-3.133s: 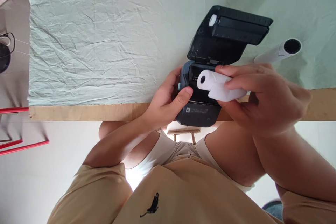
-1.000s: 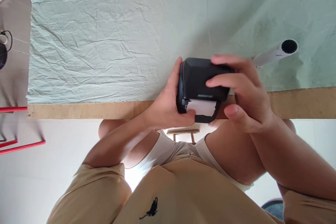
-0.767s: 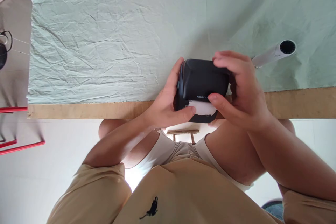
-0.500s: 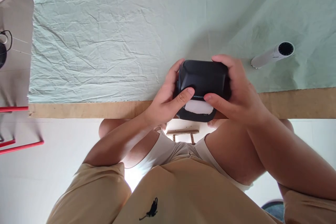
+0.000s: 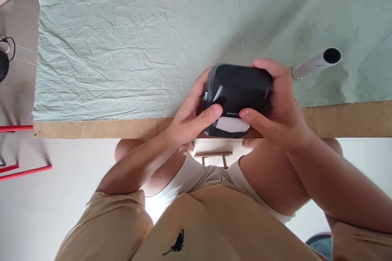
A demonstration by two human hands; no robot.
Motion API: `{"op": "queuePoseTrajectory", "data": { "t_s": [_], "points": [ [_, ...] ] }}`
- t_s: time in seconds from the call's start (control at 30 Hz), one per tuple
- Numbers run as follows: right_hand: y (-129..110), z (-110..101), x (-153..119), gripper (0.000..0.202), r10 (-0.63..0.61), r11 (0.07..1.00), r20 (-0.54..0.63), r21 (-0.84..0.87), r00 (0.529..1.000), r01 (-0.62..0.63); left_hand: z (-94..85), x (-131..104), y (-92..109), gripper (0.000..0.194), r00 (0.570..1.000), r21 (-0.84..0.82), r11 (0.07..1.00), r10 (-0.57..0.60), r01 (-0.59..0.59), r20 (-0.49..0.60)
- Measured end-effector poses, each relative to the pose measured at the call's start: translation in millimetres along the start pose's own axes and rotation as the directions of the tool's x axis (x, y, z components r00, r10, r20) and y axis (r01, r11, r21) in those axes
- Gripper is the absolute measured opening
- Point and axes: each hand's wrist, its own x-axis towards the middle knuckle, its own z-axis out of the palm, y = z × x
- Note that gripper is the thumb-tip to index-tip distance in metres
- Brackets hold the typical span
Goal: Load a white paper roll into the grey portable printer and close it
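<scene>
A black boxy device (image 5: 241,87) with small light lettering is held above the near edge of the cloth-covered table. White material (image 5: 232,124) shows on its near side, below the lettering. My left hand (image 5: 196,110) wraps round the device's left side, thumb on its front. Round the right side my right hand (image 5: 280,102) is closed, its thumb beside the lettering and its index finger at the far corner. Both hands' remaining fingers are partly hidden behind the device.
A white cylinder (image 5: 315,64) with a dark round end stands on the green cloth (image 5: 122,49), right of my right hand. The table's bare wooden edge (image 5: 101,128) runs along the front. Red metal bars (image 5: 27,173) are at the lower left, beyond the table.
The device has tilted and shifted slightly up and to the right, showing more of its left side. My right hand has moved slightly with it.
</scene>
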Motion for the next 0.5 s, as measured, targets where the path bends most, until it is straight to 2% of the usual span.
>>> {"op": "queuePoseTrajectory", "data": {
  "t_s": [0.07,0.2,0.33,0.4,0.5],
  "points": [
    [1.7,0.4,-0.6,0.082,0.007,1.0,0.023,0.03,1.0,-0.007,-0.4,1.2,-3.9,0.082,0.996,-0.013,0.999,0.038,-0.037,0.079],
    [0.7,-3.1,-2.1,0.084,0.056,0.997,0.056,0.05,0.997,-0.059,3.0,6.5,-6.3,0.084,0.999,-0.077,0.997,-0.033,0.032,-0.016],
    [-4.6,-5.7,-1.9,0.08,0.076,0.997,0.082,-0.032,0.994,-0.074,5.9,8.3,-4.9,0.078,0.996,-0.066,0.997,-0.054,0.049,-0.064],
    [-6.6,-4.7,-1.4,0.077,0.053,0.995,0.085,-0.084,0.995,-0.046,4.9,7.8,-6.1,0.074,0.996,-0.07,0.997,-0.04,0.034,-0.08],
    [-6.8,0.4,-0.5,0.08,-0.045,0.989,0.023,-0.142,0.999,0.048,2.8,7.5,-7.5,0.072,0.995,-0.105,0.993,-0.066,0.058,-0.08]
  ]
}}
